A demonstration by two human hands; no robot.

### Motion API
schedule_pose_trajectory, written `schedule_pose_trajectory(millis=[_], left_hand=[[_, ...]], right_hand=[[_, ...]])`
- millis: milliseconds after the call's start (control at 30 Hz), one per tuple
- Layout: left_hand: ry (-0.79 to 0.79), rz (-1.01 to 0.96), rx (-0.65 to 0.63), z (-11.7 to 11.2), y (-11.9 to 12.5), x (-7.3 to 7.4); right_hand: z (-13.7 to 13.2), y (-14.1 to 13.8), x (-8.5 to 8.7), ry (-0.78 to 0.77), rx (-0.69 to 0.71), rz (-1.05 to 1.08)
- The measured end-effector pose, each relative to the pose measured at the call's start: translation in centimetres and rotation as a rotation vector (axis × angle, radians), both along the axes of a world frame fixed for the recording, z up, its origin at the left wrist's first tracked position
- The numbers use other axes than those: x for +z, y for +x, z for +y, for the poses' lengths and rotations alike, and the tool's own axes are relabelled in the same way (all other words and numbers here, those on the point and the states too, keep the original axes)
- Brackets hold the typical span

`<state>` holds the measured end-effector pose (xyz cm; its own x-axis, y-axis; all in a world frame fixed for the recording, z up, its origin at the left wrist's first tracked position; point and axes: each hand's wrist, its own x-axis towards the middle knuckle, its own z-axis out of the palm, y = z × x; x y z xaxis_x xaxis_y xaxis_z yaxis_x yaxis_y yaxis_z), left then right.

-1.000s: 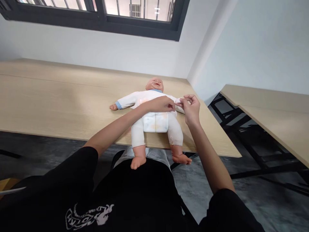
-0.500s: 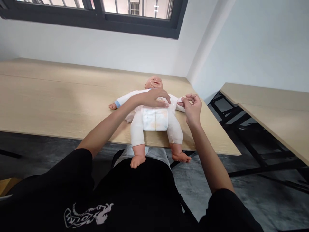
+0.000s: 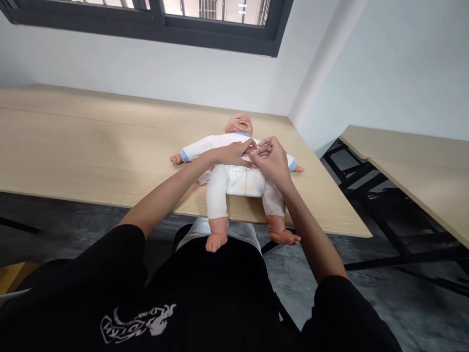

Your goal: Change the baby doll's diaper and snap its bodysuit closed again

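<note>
A baby doll (image 3: 239,123) in a white outfit with blue trim lies on its back, its lower legs hanging over the table's front edge. Round its hips is a white diaper (image 3: 244,182) with a faint print. My left hand (image 3: 236,152) rests across the diaper's front waist, thumb and fingers apart. Close against it, my right hand (image 3: 271,159) is closed in a pinch at the waist. The diaper's side tab in that pinch is mostly hidden by my fingers. Both hands cover the doll's belly.
The doll lies on a pale wooden table (image 3: 91,146) that runs along the wall under a dark-framed window (image 3: 220,36). To the right, across a gap, stands a second table (image 3: 414,166) with black folding legs.
My right hand has moved left from beside the doll's arm to the diaper's front, bringing the tab with it. My left hand stays on the waist. The view has shifted slightly.
</note>
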<state>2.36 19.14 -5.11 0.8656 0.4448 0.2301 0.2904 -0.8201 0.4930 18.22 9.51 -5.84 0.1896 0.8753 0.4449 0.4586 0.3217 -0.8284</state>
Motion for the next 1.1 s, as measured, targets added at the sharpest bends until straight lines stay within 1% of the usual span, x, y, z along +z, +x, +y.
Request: schedule_pose_trajectory(millis=[67, 167, 267, 367, 433, 467, 533, 567, 600, 633, 667, 767, 833, 900, 967, 1033, 1100], left_hand=[[-0.022, -0.021, -0.012, 0.6, 0.1, -0.5], [0.008, -0.027, -0.025, 1.2, 0.3, -1.0], [0.046, -0.037, -0.043, 0.9, 0.2, -0.7], [0.019, -0.105, -0.013, -0.1, -1.2, 0.1], [-0.012, -0.181, 0.085, -1.0, -2.9, 0.3], [-0.025, -0.213, 0.166, -1.3, -4.0, 0.1], [-0.034, -0.259, 0.385, -2.0, -6.3, -0.6], [-0.031, -0.250, 0.484, -2.2, -7.3, -1.1], [-0.032, -0.221, 0.559, -2.4, -8.3, -1.7], [-0.036, -0.167, 0.596, -2.6, -9.0, -2.2], [-0.040, -0.096, 0.598, -2.8, -9.6, -2.8], [-0.034, 0.119, 0.508, -3.3, -10.2, -3.8], [-0.032, 0.159, 0.473, -3.5, -9.9, -4.1], [-0.080, 0.106, 0.454, -3.6, -9.4, -4.2], [-0.172, 0.019, 0.431, -3.8, -9.1, -4.3], [-0.288, -0.083, 0.430, -4.2, -9.0, -4.3], [-0.424, -0.224, 0.448, -4.5, -9.0, -4.2]], right_hand=[[0.1, -0.7, 0.0, -0.015, -0.042, -0.120], [0.4, -1.3, -0.3, 0.003, -0.069, -0.248], [0.5, -1.3, -0.9, 0.005, 0.003, -0.246], [0.1, -0.9, -1.5, 0.015, 0.094, -0.223], [-0.3, -0.7, -1.8, 0.024, 0.127, -0.260], [-0.4, -0.6, -1.9, 0.029, 0.135, -0.284], [-0.7, -0.4, -2.1, 0.045, 0.148, -0.320], [-0.7, -0.4, -2.2, 0.054, 0.156, -0.328], [-0.7, -0.3, -2.2, 0.067, 0.161, -0.333], [-0.7, -0.3, -2.3, 0.082, 0.162, -0.340], [-0.7, -0.2, -2.4, 0.098, 0.161, -0.349], [-0.6, -0.2, -2.7, 0.129, 0.156, -0.386], [-0.7, -0.2, -2.8, 0.139, 0.157, -0.401], [-0.7, -0.1, -2.8, 0.142, 0.162, -0.405], [-0.7, 0.0, -2.4, 0.124, 0.182, -0.406], [-0.7, 0.0, -1.6, 0.094, 0.212, -0.399], [-0.5, -0.3, -0.3, 0.079, 0.256, -0.402]])
